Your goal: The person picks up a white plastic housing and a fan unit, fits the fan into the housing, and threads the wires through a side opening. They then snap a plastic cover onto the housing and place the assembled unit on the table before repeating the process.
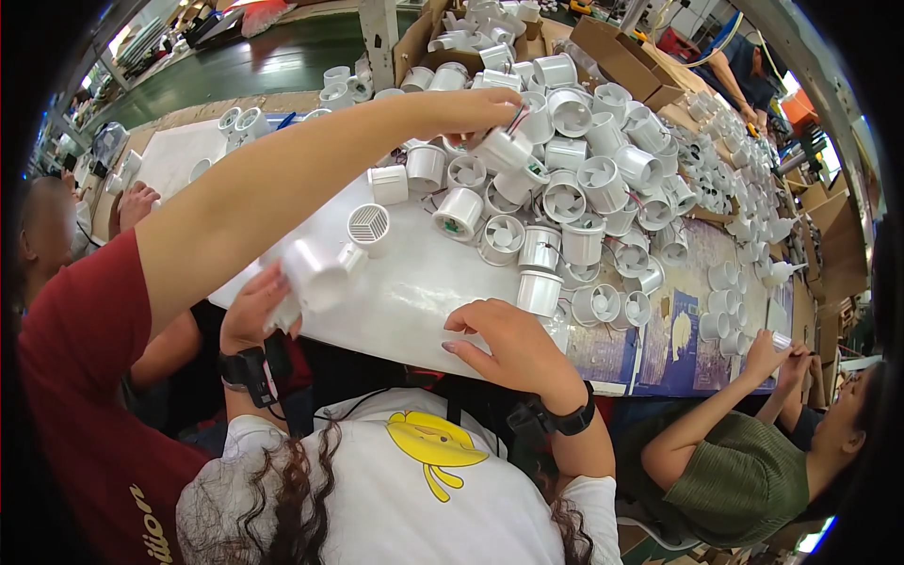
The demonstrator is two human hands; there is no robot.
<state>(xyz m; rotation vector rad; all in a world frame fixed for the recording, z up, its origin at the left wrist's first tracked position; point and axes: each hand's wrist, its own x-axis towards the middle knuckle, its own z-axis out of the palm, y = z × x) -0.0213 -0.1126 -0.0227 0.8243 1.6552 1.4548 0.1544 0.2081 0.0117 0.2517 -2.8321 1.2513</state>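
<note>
My left hand (pixel 252 309), with a black strap on its wrist, is closed around a white plastic fan housing (pixel 317 275) at the table's near edge. Motion blurs the housing, and its inside cannot be made out. My right hand (pixel 513 347), also strapped at the wrist, hovers over the near edge with fingers bent and apart, holding nothing. Between my hands and the pile, a white round piece with a slatted grille (pixel 368 224) stands on the white tabletop (pixel 414 297). Nearest my right hand is a white cylinder (pixel 540 292) at the pile's front.
A co-worker's arm (pixel 282 179) in a red sleeve crosses from the left above the table, its hand at a white fan unit (pixel 506 151). White fan housings (pixel 603 179) pile up at centre and right. Another person (pixel 734 461) in green sits at right. Cardboard boxes (pixel 626 61) stand behind.
</note>
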